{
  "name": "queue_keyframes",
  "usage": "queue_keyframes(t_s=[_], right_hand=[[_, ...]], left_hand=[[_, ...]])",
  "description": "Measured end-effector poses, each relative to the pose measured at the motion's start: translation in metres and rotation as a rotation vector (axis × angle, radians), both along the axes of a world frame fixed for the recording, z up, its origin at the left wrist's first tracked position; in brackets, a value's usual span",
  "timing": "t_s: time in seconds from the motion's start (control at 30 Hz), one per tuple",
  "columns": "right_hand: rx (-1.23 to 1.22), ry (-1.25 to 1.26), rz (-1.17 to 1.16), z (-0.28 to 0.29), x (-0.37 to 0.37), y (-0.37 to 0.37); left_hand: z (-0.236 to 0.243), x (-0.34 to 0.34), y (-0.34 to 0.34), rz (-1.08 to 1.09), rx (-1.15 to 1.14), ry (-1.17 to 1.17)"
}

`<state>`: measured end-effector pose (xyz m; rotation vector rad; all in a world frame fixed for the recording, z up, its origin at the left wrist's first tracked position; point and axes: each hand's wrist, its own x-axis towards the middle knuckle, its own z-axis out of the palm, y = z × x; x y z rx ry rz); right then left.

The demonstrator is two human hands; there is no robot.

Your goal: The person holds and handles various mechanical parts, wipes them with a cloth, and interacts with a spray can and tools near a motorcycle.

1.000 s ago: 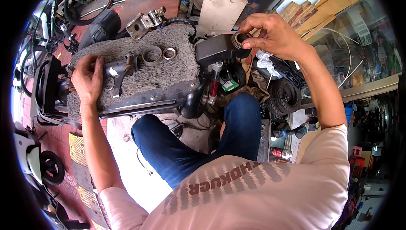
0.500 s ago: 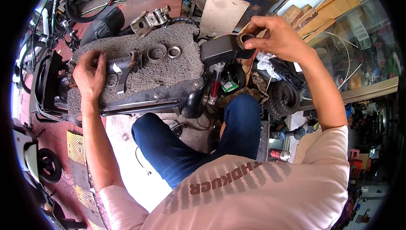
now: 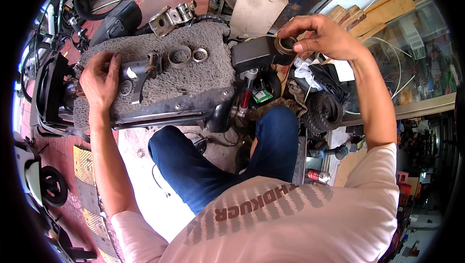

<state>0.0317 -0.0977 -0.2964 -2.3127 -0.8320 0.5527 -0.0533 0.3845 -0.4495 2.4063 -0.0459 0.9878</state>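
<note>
While sitting before a grey looped mat (image 3: 198, 81) at ten o'clock, has a black frame (image 3: 177, 106) along its six o'clock edge, a black box-shaped part (image 3: 254, 55) just beyond its three o'clock edge, and bare room toward its four o'clock corner. Curls the left hand (image 3: 99, 80) over the nine o'clock end of a dark tube (image 3: 130, 69) lying on the mat; cannot tell how tightly. Sees its long axis nearly nine to three, collared end toward three. Well apart, pinches a dark ring stack (image 3: 279, 49) in the right hand (image 3: 315, 35), at the box-shaped part's three o'clock end. Has a wide ring (image 3: 179, 64), then a smaller ring (image 3: 200, 60), beyond the tube toward three.
</note>
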Motion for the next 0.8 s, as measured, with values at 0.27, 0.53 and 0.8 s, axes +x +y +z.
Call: queue_keyframes(t_s=[0.27,0.53,0.8], right_hand=[[-0.280,-0.276,-0.115,0.006,-0.007,0.018],[-0.055,-0.194,0.159,0.004,0.005,-0.001],[-0.209,-0.155,-0.126,0.000,0.001,0.004]], left_hand=[[0.000,0.000,0.001,-0.002,-0.012,0.022],[0.000,0.000,0.000,-0.004,-0.017,0.030],[0.001,-0.001,0.000,0.009,-0.012,0.045]])
